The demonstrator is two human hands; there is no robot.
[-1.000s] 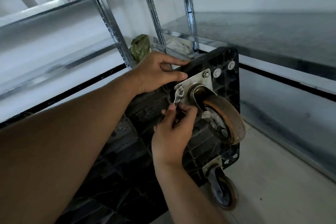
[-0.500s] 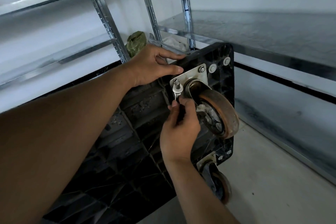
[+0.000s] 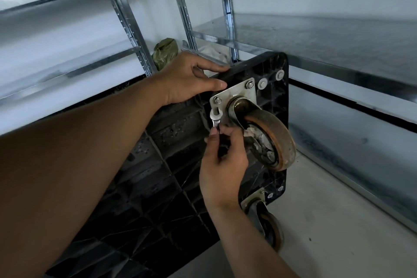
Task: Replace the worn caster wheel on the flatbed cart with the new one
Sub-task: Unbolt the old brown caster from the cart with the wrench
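Observation:
The black plastic flatbed cart (image 3: 158, 187) stands tipped on its edge, ribbed underside facing me. A worn caster wheel (image 3: 276, 140) with a rusty brown tread hangs from a metal mounting plate (image 3: 234, 95) near the cart's upper corner. My left hand (image 3: 189, 79) holds the cart's top edge, fingers over the rim and thumb by the plate. My right hand (image 3: 222, 160) pinches a small wrench (image 3: 214, 119), whose head sits on a bolt at the plate's left edge. Two other bolts show on the plate's upper corners.
A second caster (image 3: 269, 225) sits at the cart's lower corner near the pale floor (image 3: 327, 221). Galvanised shelving uprights (image 3: 178, 2) and a shelf (image 3: 327, 36) stand behind and to the right. A green bag (image 3: 164, 52) lies behind the cart.
The wrench head has shifted slightly lower on the plate's left edge, with my right hand following it. My left hand keeps its hold on the cart's top edge.

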